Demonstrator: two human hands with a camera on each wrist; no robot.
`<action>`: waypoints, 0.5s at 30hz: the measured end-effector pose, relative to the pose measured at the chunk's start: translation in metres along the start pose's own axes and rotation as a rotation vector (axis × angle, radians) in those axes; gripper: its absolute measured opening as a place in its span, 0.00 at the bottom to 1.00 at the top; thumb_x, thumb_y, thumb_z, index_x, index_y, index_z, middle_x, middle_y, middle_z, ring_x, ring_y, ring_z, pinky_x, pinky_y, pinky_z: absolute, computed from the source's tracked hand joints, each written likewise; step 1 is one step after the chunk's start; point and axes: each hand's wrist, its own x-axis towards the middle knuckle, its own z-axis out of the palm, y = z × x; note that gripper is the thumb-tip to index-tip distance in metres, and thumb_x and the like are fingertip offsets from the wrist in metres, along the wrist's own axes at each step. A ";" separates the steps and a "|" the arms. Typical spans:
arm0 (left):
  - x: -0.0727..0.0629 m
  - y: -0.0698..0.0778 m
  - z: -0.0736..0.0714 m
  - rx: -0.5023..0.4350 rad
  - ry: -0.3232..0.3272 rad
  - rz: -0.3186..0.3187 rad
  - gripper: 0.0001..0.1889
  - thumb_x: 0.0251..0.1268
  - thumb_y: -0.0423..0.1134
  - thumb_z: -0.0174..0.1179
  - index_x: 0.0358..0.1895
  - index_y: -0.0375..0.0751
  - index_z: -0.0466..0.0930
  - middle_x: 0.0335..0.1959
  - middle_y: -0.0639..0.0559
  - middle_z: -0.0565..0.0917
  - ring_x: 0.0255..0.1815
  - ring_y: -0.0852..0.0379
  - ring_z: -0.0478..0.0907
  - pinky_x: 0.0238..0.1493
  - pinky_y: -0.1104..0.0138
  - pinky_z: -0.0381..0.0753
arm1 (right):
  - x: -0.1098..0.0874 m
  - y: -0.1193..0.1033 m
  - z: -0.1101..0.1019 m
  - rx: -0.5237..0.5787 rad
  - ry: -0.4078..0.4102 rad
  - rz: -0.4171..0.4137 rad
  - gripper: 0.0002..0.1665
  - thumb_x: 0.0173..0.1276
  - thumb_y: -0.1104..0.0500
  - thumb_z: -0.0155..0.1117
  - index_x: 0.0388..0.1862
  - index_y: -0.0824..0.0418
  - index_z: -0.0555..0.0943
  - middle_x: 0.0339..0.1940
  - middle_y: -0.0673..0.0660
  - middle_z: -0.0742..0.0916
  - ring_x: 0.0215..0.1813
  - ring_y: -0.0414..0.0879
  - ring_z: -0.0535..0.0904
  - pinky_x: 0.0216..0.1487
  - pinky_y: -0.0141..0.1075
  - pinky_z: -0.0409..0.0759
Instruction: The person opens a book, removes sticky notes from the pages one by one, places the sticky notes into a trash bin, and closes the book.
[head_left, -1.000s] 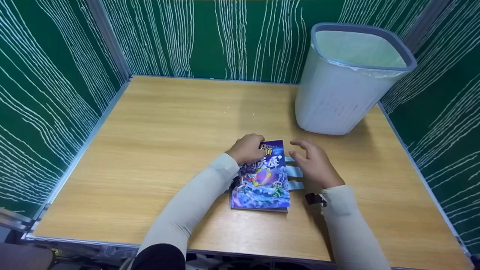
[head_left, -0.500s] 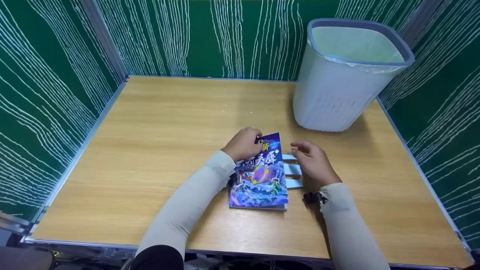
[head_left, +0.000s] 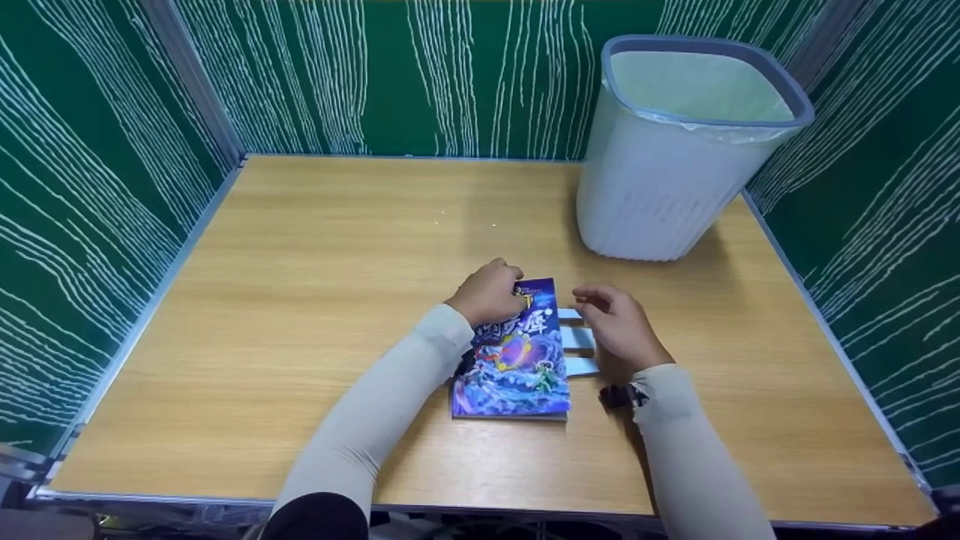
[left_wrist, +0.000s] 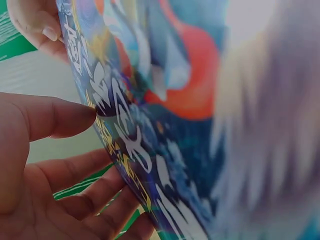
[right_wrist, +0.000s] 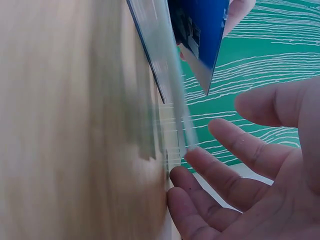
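Observation:
A book with a blue-purple illustrated cover lies on the table in front of the person. At its upper left edge the left hand pinches the cover, thumb on the printed face and fingers behind, as the left wrist view shows. Several light blue strips stick out from the book's right side. Beside them is the right hand, its fingers loosely bent and holding nothing. In the right wrist view its fingertips are right at the end of a pale strip, and the blue cover stands lifted away from the lower part.
A pale waste bin with a grey rim and a liner stands at the back right of the wooden table. Green panels with white streaks enclose the back and sides. Tiny white specks lie mid-table.
The book's upper right corner rose half a second ago and is lower again now. The left hand stays at the upper left edge. The right hand stays beside the strips, with little movement.

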 end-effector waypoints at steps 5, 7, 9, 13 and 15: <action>-0.001 0.001 -0.002 -0.013 0.032 -0.017 0.28 0.73 0.49 0.58 0.70 0.39 0.76 0.65 0.45 0.77 0.59 0.49 0.79 0.65 0.53 0.80 | 0.000 -0.002 0.001 -0.005 -0.016 0.032 0.21 0.80 0.56 0.55 0.68 0.58 0.78 0.65 0.57 0.82 0.69 0.53 0.75 0.75 0.52 0.72; 0.000 0.001 -0.003 -0.015 0.049 -0.015 0.27 0.73 0.49 0.57 0.70 0.40 0.77 0.64 0.46 0.78 0.58 0.50 0.79 0.66 0.52 0.79 | 0.000 -0.002 0.001 -0.014 -0.018 0.042 0.21 0.80 0.55 0.55 0.68 0.57 0.78 0.65 0.56 0.82 0.70 0.53 0.75 0.75 0.52 0.71; 0.000 0.002 -0.004 -0.024 0.069 -0.014 0.26 0.73 0.49 0.56 0.69 0.41 0.78 0.61 0.48 0.79 0.55 0.52 0.79 0.63 0.54 0.79 | 0.000 0.000 0.000 -0.022 -0.019 0.035 0.21 0.80 0.55 0.55 0.68 0.57 0.78 0.65 0.57 0.82 0.69 0.54 0.75 0.75 0.53 0.72; 0.000 0.002 -0.007 -0.089 0.107 -0.022 0.25 0.75 0.52 0.51 0.66 0.44 0.80 0.55 0.52 0.78 0.48 0.55 0.76 0.55 0.59 0.80 | 0.000 0.002 -0.002 -0.037 -0.020 0.017 0.21 0.80 0.55 0.55 0.67 0.57 0.78 0.64 0.57 0.82 0.69 0.54 0.75 0.74 0.53 0.72; -0.001 0.003 -0.009 -0.125 0.122 -0.020 0.24 0.76 0.54 0.48 0.62 0.44 0.82 0.53 0.52 0.77 0.46 0.56 0.76 0.53 0.60 0.80 | 0.000 0.004 -0.003 -0.038 -0.024 0.004 0.21 0.80 0.55 0.56 0.67 0.58 0.78 0.64 0.58 0.83 0.68 0.54 0.76 0.74 0.53 0.72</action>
